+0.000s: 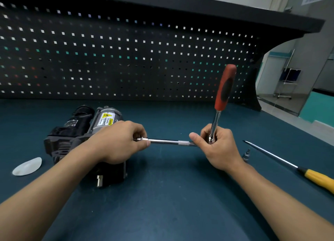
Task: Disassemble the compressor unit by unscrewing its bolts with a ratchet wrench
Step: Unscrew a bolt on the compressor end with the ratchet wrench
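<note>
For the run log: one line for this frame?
phase: tool setup | left hand: pinches extension bar end | right hand: grips ratchet wrench head, handle up | compressor: on mat, tool not on it

A dark teal, matte-surfaced workbench (171, 195), backed by a black perforated metal panel (126, 60), carries four items. At left lies a black-and-grey compressor unit (75, 127) with a yellow warning label on its cylinder. Just beside it, nearer the left edge, rests a small translucent white plastic cap (27, 166). At right, a small silver metal socket bit (246, 155) lies close to a long slim screwdriver with a yellow-and-black handle (307, 174), set diagonally.
</note>
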Demonstrator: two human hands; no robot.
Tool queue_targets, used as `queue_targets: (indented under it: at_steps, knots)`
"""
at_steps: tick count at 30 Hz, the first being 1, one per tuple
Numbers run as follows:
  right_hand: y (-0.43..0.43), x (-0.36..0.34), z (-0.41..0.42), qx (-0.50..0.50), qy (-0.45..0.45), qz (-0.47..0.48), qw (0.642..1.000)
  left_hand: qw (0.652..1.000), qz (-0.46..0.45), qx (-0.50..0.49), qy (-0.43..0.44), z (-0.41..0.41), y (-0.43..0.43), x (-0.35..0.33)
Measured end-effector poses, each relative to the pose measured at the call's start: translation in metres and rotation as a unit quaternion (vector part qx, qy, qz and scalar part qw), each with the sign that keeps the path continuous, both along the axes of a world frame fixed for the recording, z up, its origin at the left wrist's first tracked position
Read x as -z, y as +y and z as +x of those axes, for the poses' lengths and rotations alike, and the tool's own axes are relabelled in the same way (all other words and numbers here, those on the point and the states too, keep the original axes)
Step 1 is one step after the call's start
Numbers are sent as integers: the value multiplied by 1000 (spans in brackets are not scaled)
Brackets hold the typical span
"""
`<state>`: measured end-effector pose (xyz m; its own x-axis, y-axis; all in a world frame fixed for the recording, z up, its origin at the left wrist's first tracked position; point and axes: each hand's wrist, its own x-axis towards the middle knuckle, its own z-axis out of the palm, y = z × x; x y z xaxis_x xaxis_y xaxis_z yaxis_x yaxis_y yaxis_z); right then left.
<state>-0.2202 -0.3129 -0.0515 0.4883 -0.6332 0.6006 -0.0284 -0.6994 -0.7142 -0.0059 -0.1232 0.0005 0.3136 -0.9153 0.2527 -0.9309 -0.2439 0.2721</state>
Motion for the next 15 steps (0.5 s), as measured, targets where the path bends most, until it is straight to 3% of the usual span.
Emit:
queue_targets:
  at_steps: [15]
  knots:
    - [-2,-2,5,2,-67,-94,993,1000,13,-3,4,-2,1,-2]
